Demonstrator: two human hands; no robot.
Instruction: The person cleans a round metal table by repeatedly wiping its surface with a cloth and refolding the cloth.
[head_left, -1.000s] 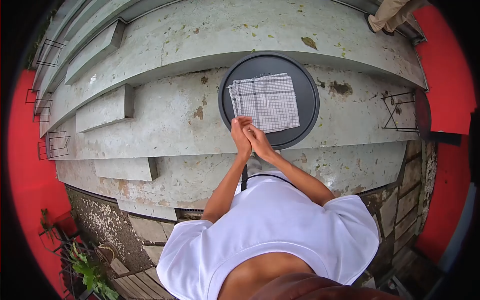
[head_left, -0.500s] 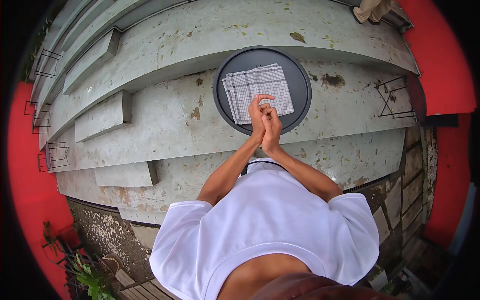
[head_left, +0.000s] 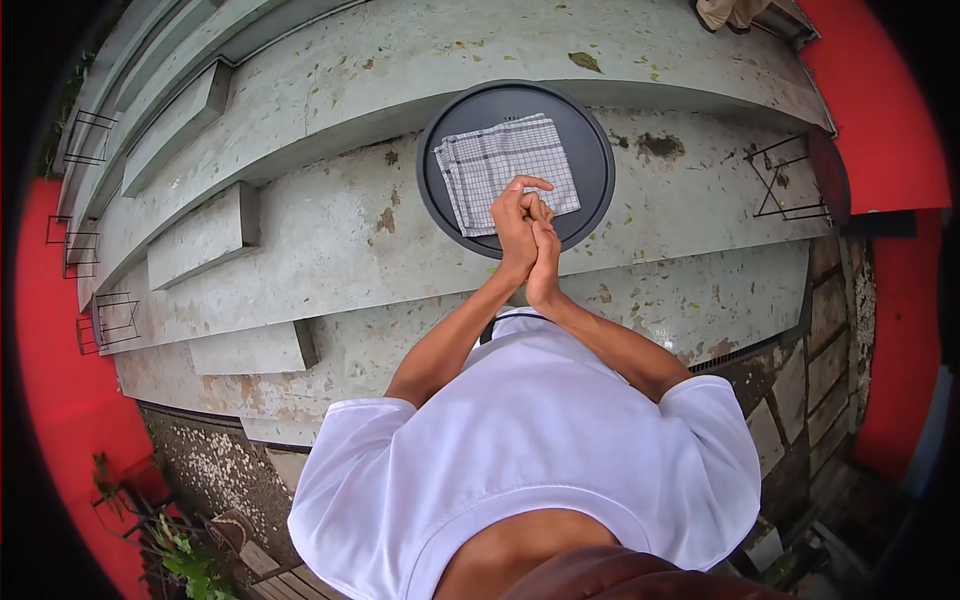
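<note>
My left hand (head_left: 513,225) and my right hand (head_left: 544,255) are pressed together in front of my white shirt. The fingers of my left hand curl, its index finger stretched to the right; the fingers of my right hand are partly hidden behind it. Whether anything lies between the palms does not show. Beyond my hands is a round dark tray (head_left: 590,150) on the concrete step. A folded checked cloth (head_left: 505,165), white with dark lines, lies flat on it, its lower right part overlapped by my fingers in this view.
Wide concrete steps (head_left: 330,220) with raised blocks (head_left: 205,238) spread to the left. A wire stand (head_left: 790,185) stands at the right by a red wall (head_left: 880,110). Another person's legs (head_left: 732,12) show at the top. A green plant (head_left: 190,560) grows at the lower left.
My hands have shifted upward in the view and closed more tightly around each other, now overlapping the cloth's edge. The tray, cloth and steps appear slightly higher and further left as the view moved.
</note>
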